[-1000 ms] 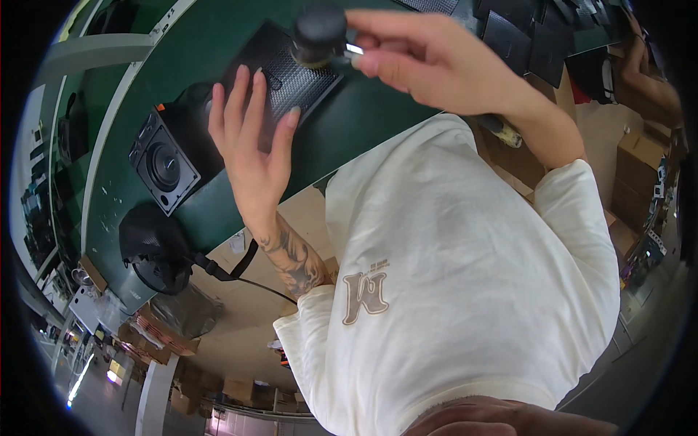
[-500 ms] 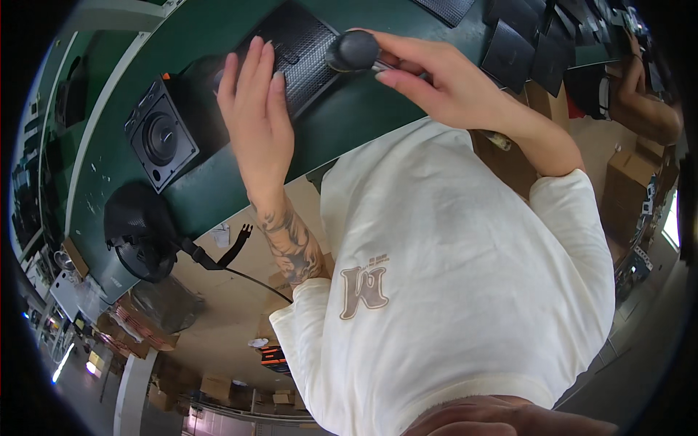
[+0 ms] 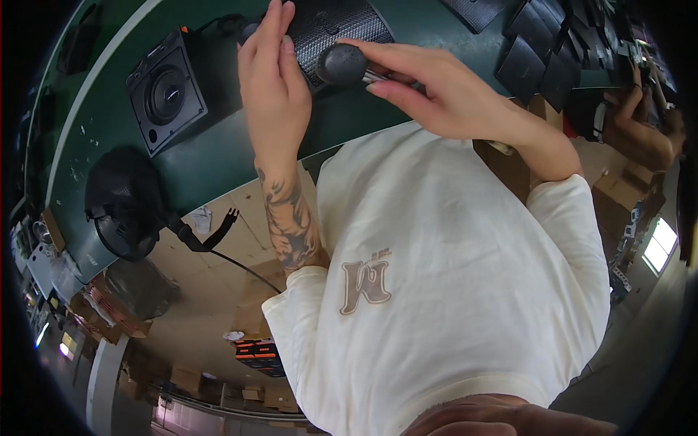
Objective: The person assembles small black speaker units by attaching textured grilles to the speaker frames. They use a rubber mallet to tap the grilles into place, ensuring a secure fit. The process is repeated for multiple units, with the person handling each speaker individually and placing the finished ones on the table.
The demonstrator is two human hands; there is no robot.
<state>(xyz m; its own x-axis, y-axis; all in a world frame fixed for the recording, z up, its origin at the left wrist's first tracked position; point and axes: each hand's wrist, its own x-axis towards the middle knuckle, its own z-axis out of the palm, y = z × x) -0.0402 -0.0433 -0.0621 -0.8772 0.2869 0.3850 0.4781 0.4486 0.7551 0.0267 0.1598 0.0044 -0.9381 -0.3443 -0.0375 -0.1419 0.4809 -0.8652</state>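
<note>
Gripping a round black-headed tool (image 3: 342, 65) at the rim of a textured black panel (image 3: 363, 23)

Pinching the metal stem between thumb and bent fingers of the right hand (image 3: 440, 89), with the round head over the panel's near edge; cannot tell whether touching it. Laying the left hand (image 3: 276, 102) along the panel's left end, unclenched, fingers straight and close together.

Keeping the panel back from the near edge of the green bench (image 3: 349, 120), with a speaker cabinet (image 3: 189, 118) farther left, holding a round driver (image 3: 164, 93) inside its square front. Also bearing a black mesh bag (image 3: 123, 185) toward the bench's left near corner, with a strap (image 3: 190, 236) trailing past the near edge; cannot tell the bag's contents. Overlapping more dark panels (image 3: 538, 58) toward the bench's right end.

Below the left near corner, showing a bulging dark plastic bag (image 3: 142, 287), contents hidden. Farther down, stacking black-and-orange boxes (image 3: 258, 354); beyond the right end, standing cardboard boxes (image 3: 618, 196) low down, insides hidden from this angle
</note>
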